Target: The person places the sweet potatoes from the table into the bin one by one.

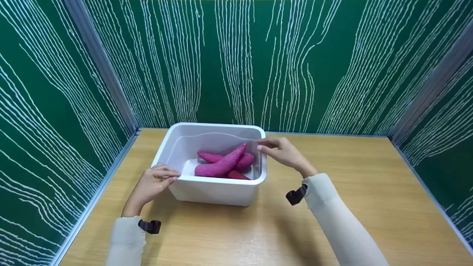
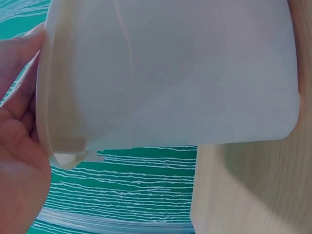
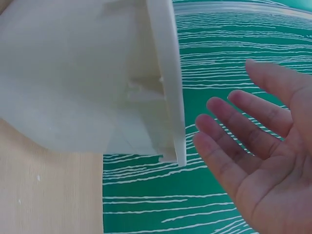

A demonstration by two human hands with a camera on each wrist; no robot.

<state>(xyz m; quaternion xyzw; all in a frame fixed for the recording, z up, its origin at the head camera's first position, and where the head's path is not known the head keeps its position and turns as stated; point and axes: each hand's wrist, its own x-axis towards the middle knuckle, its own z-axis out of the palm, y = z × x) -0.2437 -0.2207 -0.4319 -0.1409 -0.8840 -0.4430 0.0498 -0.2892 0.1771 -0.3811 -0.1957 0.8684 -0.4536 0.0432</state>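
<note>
A white plastic bin (image 1: 218, 192) stands on the table with several magenta sweet potatoes (image 1: 221, 164) and a redder piece (image 1: 236, 175) lying inside. At its near left corner my left hand (image 1: 151, 183) holds the rim, its fingertips over the edge. In the left wrist view the thumb (image 2: 31, 39) meets the rim, and the other fingers go partly out of sight behind it. Beside the right rim is my right hand (image 1: 282, 151), fingers loosely bent. The right wrist view shows this hand (image 3: 258, 141) holding nothing, with a gap between it and the bin wall (image 3: 73, 83).
The wooden table (image 1: 354, 192) spreads under the bin, more of it to the right. Green panels with white wavy lines (image 1: 288, 66) enclose the back and both sides, joined by grey metal posts (image 1: 103, 66).
</note>
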